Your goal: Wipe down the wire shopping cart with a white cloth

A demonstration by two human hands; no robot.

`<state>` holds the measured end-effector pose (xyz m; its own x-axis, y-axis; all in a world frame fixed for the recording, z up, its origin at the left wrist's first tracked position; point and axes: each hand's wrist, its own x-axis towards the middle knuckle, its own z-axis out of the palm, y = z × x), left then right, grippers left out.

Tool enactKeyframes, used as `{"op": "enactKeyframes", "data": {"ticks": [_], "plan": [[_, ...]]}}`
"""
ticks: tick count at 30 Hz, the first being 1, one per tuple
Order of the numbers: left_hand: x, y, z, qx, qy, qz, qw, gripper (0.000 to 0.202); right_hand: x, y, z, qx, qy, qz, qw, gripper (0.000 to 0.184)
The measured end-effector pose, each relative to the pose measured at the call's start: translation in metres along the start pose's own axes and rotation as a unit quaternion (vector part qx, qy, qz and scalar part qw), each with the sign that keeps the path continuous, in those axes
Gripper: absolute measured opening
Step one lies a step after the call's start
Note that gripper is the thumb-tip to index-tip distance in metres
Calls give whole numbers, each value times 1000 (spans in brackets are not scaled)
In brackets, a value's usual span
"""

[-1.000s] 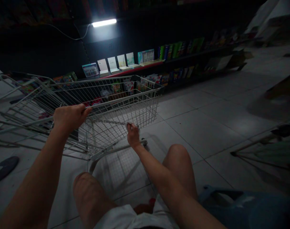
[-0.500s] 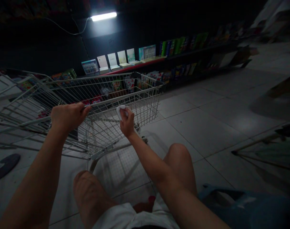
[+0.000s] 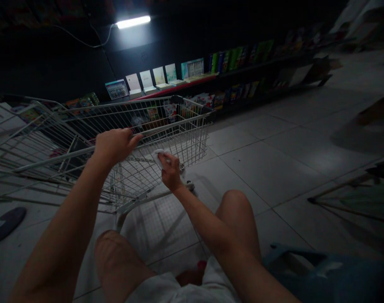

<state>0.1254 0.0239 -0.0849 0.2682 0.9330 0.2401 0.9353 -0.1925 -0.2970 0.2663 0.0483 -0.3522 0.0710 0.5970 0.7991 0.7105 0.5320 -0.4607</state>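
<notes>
A metal wire shopping cart (image 3: 192,145) stands across the view in front of my knees. My left hand (image 3: 114,145) is wrapped over the cart's upper side rail, thumb pointing right along it. Lower and to the right, my right hand (image 3: 171,170) pinches a crumpled white cloth (image 3: 159,155) against the wire mesh of the cart's near side. The cloth is partly hidden by my fingers. More cart frames nest into this one at the left.
Behind the cart runs a dark shelf with upright books (image 3: 147,80) and boxed sets, lit by a tube lamp (image 3: 133,22). A blue plastic stool (image 3: 305,265) is at the lower right, a folding frame (image 3: 337,202) above it. A dark flat object (image 3: 9,225) lies on the tiles.
My left hand has slid right along the rail, closer to my right hand. My right hand has moved slightly down the mesh with the white cloth.
</notes>
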Motion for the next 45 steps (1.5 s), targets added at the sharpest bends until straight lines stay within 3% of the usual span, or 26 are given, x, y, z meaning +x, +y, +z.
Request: {"op": "enactKeyframes", "data": {"ticks": [3, 7, 11, 15, 19, 25, 29, 32, 33, 35, 37, 39, 42, 45], "plan": [[26, 42, 2, -13, 10, 47, 999, 63, 6, -8, 24, 2, -25, -32, 999, 57], [43, 60, 13, -20, 39, 63, 997, 61, -38, 17, 43, -15, -77, 14, 997, 49], [44, 54, 23, -24, 58, 71, 995, 62, -79, 47, 41, -24, -124, 35, 991, 45], [43, 50, 26, -19, 65, 72, 995, 58, -91, 66, 32, -33, -193, 19, 981, 49], [42, 47, 26, -8, 64, 73, 995, 56, -89, 72, 22, -45, -226, 21, 973, 49], [42, 39, 28, 5, 77, 70, 995, 57, -55, 55, 25, -67, -149, 39, 986, 53], [40, 31, 28, 0, 66, 69, 995, 59, -62, 60, 27, -55, -226, 39, 972, 46], [38, 23, 29, -2, 63, 54, 997, 63, -72, 66, 17, -50, -259, 44, 964, 46], [38, 20, 30, -2, 65, 49, 997, 64, -68, 65, 11, -49, -243, 47, 968, 48], [37, 15, 32, 0, 68, 42, 997, 66, -44, 56, -1, -45, -143, 55, 987, 52], [36, 10, 33, 4, 71, 39, 997, 66, 0, 41, -13, -35, 16, 48, 998, 54], [34, 6, 35, 8, 73, 36, 997, 65, 51, 24, -22, -25, 95, -6, 995, 54], [30, 0, 35, 12, 72, 35, 997, 66, 98, 9, -21, -46, 116, -31, 992, 53], [26, -7, 36, 18, 70, 38, 997, 65, 78, 15, -5, -79, 55, -44, 994, 42]]}}
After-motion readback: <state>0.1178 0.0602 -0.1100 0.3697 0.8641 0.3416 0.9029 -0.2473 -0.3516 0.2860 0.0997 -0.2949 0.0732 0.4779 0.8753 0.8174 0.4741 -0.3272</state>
